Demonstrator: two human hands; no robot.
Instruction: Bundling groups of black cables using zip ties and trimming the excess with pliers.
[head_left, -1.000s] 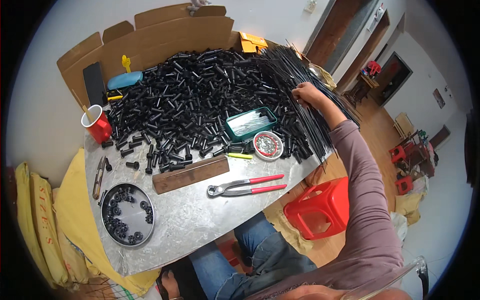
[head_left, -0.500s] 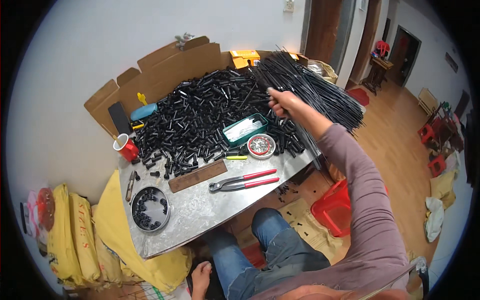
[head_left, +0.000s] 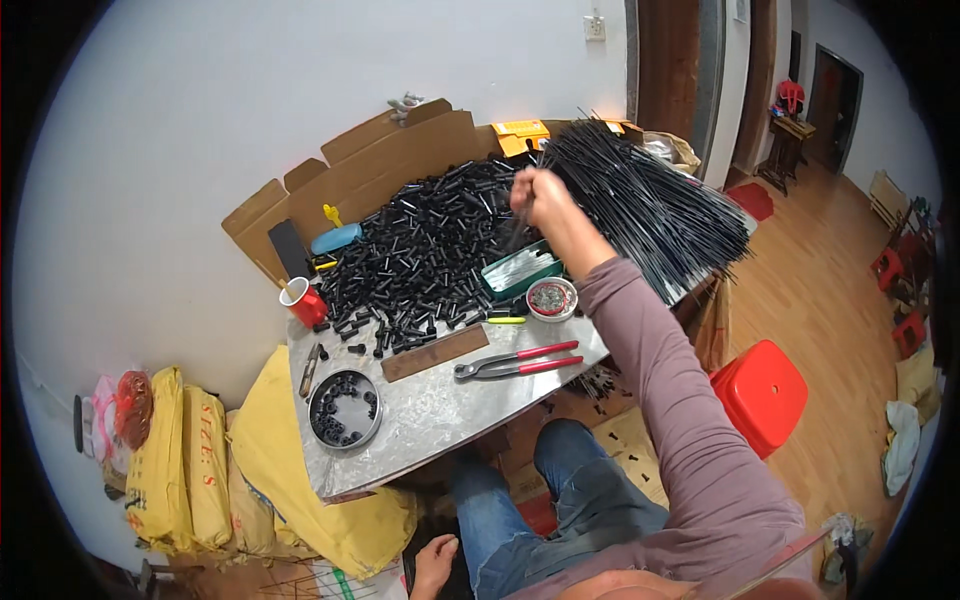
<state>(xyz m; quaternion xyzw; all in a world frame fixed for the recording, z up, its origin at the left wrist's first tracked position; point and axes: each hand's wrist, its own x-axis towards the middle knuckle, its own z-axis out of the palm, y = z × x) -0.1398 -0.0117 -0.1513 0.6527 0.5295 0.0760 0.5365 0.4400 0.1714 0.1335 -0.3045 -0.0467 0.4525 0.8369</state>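
Note:
My right hand (head_left: 542, 198) is over the far right of a heap of small black bolt-like parts (head_left: 430, 235), close to a bundle of long thin black rods (head_left: 650, 200). Its fingers are curled and smeared by motion; a blurred dark streak hangs beneath them, too unclear to name. Low in the picture, my left hand (head_left: 434, 566) rests beside my left thigh with fingers curled in, its palm hidden. Below the heap stand a green tray (head_left: 500, 288) of white strips and a round white dish (head_left: 552, 299) of small metal bits.
Red-handled pincers (head_left: 520, 362), a wooden bar (head_left: 435, 354), a knife (head_left: 311, 369) and a round tin (head_left: 345, 409) of black rings lie on the metal tabletop (head_left: 425, 425). A red mug (head_left: 304, 301) stands left, cardboard (head_left: 350, 165) behind. A red stool (head_left: 760, 397) is at right.
The whole view has shifted, so the table sits further right and more of the red stool shows. My right hand has swung a little left over the heap. My left hand stays low.

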